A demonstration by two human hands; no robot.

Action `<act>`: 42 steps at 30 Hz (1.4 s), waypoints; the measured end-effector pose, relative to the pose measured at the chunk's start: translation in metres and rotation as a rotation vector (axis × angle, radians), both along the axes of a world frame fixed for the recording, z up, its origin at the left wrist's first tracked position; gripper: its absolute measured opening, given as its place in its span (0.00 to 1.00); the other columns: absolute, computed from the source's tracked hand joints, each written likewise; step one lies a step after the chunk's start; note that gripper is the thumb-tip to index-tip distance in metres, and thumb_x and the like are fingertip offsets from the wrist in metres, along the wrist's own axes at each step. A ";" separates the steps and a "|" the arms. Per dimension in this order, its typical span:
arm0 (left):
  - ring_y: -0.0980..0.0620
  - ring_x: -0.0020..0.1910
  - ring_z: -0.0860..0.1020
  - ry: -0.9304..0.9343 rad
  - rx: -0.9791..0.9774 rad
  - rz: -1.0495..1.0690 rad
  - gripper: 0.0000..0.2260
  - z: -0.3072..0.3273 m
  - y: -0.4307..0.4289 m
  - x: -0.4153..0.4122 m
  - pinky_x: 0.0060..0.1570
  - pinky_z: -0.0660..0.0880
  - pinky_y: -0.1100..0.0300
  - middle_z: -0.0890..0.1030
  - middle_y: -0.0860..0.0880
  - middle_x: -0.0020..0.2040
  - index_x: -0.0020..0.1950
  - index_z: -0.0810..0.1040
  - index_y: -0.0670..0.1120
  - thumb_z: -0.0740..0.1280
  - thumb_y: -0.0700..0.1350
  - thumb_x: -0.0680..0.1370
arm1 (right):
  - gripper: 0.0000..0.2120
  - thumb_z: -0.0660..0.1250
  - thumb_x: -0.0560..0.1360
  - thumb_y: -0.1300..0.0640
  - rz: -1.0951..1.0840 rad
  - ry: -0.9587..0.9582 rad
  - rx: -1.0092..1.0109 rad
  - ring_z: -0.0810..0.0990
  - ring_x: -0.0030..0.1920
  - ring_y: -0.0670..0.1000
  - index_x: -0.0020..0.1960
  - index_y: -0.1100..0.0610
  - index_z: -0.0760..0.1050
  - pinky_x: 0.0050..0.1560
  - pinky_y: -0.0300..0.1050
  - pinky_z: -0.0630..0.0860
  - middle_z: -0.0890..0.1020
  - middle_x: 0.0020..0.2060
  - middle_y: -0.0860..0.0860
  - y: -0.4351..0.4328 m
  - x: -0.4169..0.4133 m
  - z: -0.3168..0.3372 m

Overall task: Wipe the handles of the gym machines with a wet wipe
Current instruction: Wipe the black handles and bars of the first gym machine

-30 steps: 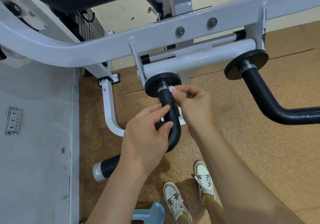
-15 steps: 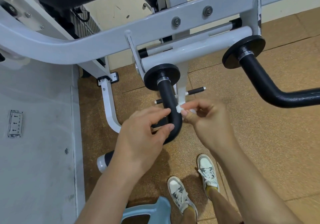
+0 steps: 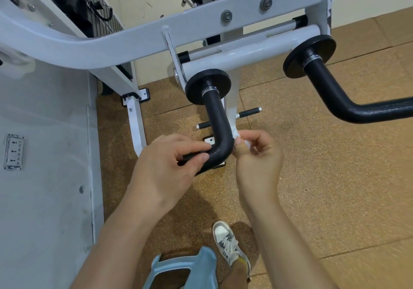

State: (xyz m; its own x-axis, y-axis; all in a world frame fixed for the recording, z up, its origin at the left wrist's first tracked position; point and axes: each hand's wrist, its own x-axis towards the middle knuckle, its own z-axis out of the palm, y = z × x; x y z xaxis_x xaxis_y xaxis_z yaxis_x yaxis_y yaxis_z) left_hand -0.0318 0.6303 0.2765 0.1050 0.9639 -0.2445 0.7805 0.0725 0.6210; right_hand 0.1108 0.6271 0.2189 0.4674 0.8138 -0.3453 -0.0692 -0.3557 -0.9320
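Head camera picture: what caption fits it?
Left hand grips the black handle; right hand pinches a wet wipe against its bend.

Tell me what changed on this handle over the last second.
The right hand, pinching the wipe, slid down the handle from just under its disc to the bend. The left hand kept gripping the handle below the bend. The other handle stayed untouched.

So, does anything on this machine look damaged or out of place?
Only minor wear: the white bracket above the right-side handle has chipped paint along its edge, showing dark spots. The handle being wiped looks intact.
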 end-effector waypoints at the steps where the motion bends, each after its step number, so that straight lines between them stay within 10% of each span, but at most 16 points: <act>1: 0.60 0.47 0.75 -0.018 0.009 0.002 0.11 0.000 -0.002 -0.001 0.44 0.70 0.61 0.80 0.65 0.44 0.51 0.81 0.65 0.71 0.51 0.72 | 0.10 0.69 0.72 0.66 -0.041 -0.015 0.005 0.81 0.39 0.47 0.39 0.52 0.79 0.47 0.60 0.79 0.81 0.33 0.41 -0.004 -0.004 0.000; 14: 0.62 0.48 0.73 0.042 0.080 0.076 0.14 0.007 -0.030 -0.031 0.46 0.68 0.65 0.79 0.64 0.45 0.51 0.81 0.63 0.75 0.48 0.70 | 0.10 0.70 0.72 0.68 -0.185 0.056 0.021 0.81 0.35 0.44 0.39 0.53 0.77 0.39 0.42 0.77 0.81 0.34 0.44 -0.052 -0.053 0.017; 18: 0.59 0.54 0.75 -0.117 0.025 0.250 0.14 0.006 -0.048 -0.049 0.56 0.72 0.59 0.79 0.61 0.49 0.48 0.82 0.63 0.74 0.43 0.70 | 0.10 0.71 0.71 0.67 -0.306 0.065 -0.009 0.83 0.37 0.49 0.39 0.53 0.78 0.45 0.53 0.81 0.81 0.34 0.45 -0.047 -0.051 0.012; 25: 0.67 0.50 0.75 -0.242 0.058 0.387 0.13 0.003 -0.058 -0.051 0.45 0.68 0.79 0.80 0.59 0.50 0.46 0.83 0.57 0.73 0.38 0.71 | 0.09 0.71 0.71 0.67 -0.236 0.118 -0.033 0.84 0.42 0.53 0.40 0.54 0.78 0.48 0.54 0.80 0.82 0.39 0.51 -0.063 -0.076 0.019; 34: 0.62 0.45 0.79 -0.640 -0.011 0.696 0.11 -0.008 -0.078 -0.054 0.42 0.74 0.72 0.83 0.54 0.46 0.48 0.84 0.55 0.72 0.39 0.72 | 0.11 0.67 0.70 0.76 -0.303 0.621 -0.094 0.82 0.36 0.47 0.40 0.61 0.75 0.42 0.36 0.78 0.76 0.38 0.55 -0.070 -0.102 0.031; 42: 0.57 0.55 0.81 -0.817 -0.062 0.734 0.13 -0.008 -0.086 -0.056 0.57 0.76 0.62 0.85 0.52 0.52 0.58 0.81 0.46 0.68 0.36 0.75 | 0.11 0.64 0.73 0.75 -0.311 0.961 -0.268 0.84 0.47 0.57 0.42 0.60 0.75 0.45 0.47 0.83 0.82 0.46 0.63 -0.077 -0.119 0.043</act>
State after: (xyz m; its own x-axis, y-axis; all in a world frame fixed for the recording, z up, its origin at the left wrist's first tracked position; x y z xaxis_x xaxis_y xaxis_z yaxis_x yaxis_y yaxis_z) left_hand -0.0879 0.5444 0.2683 -0.3364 0.8467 -0.4122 -0.1101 0.3993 0.9102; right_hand -0.0078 0.5499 0.2623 0.0762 0.5467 -0.8338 -0.8633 -0.3823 -0.3296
